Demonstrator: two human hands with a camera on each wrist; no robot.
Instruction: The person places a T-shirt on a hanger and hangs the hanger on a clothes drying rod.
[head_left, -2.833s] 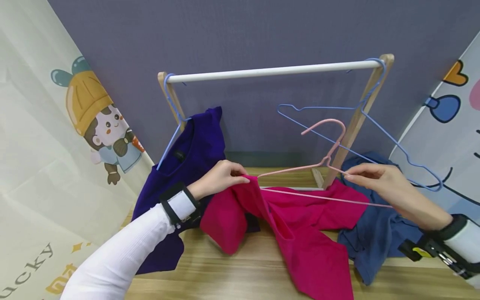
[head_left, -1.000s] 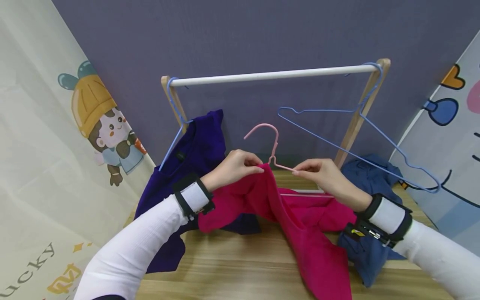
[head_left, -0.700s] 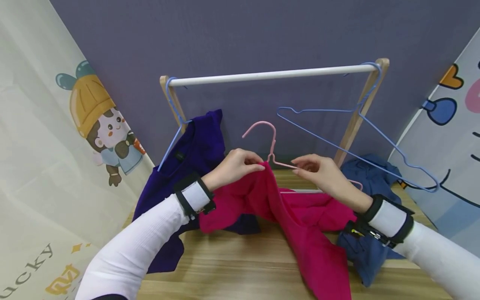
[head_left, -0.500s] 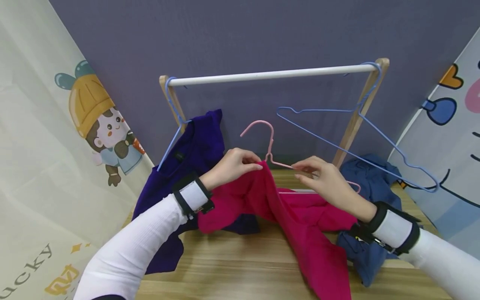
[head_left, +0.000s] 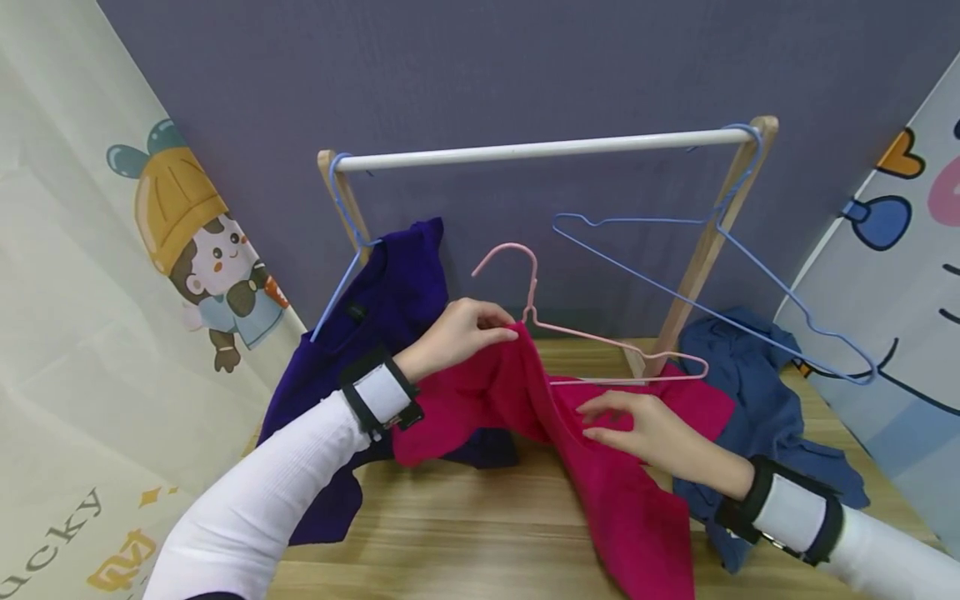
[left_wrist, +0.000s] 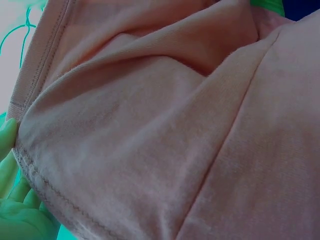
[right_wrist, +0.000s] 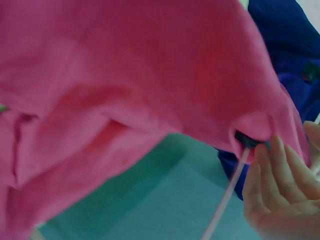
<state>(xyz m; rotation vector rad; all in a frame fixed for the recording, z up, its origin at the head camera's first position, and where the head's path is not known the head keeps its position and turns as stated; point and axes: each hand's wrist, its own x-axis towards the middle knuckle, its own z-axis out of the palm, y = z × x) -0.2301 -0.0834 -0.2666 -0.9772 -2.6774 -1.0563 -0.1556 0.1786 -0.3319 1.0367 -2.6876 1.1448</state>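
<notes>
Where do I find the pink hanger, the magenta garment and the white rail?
Pink hanger [head_left: 588,335]: head view, on its sloping upper bar.
Magenta garment [head_left: 618,496]: head view, on its lower cloth.
White rail [head_left: 540,151]: head view, midway along its length.

From where I stand, the tabletop [head_left: 450,533] is wood with pale streaky grain, and the rack [head_left: 540,151] stands on it. A blue-grey garment [head_left: 772,417] lies crumpled on the wood by the rack's right post, spilling toward the rack's front. Part of a crimson garment [head_left: 622,500] spreads across the wood before the rack; whether the purple garment [head_left: 397,283] at the rack's left end touches down, I can't tell.
</notes>
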